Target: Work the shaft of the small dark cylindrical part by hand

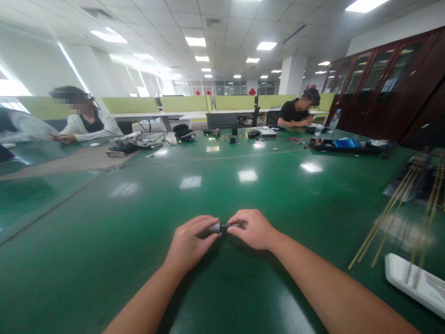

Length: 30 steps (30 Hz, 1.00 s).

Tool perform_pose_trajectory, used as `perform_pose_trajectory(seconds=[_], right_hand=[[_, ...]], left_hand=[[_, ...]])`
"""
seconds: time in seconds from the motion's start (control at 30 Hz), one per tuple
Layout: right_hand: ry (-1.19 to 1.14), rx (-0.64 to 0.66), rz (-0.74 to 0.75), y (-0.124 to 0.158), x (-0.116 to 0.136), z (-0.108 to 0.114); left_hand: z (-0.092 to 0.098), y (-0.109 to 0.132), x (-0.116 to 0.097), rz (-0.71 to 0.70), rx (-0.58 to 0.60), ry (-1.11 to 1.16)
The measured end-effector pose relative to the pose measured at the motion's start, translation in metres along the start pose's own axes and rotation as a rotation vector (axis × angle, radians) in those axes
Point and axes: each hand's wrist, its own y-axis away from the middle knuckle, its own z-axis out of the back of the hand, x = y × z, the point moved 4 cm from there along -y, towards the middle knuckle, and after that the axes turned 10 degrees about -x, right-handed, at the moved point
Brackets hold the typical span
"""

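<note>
A: Item one?
B: I log my left hand (189,241) closed round a small dark cylindrical part (216,228); right hand (253,228) pinching its thin end. Part sits between both, just above the green desk (222,185).
A: Step?
B: I judge fitting or twisting the two ends; next needs a steady, aligned turn.
A: Surroundings?
B: Thin rods (389,218) right; white tray (417,283) near.
</note>
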Motion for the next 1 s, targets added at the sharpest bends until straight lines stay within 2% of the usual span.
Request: perform_pose_trajectory(seconds=[1.0], right_hand=[[0.005,-0.042,-0.041,0.0002,-0.0019,0.0036]], left_hand=[[0.0039,-0.0042,-0.0029,0.014,-0.049,-0.006]])
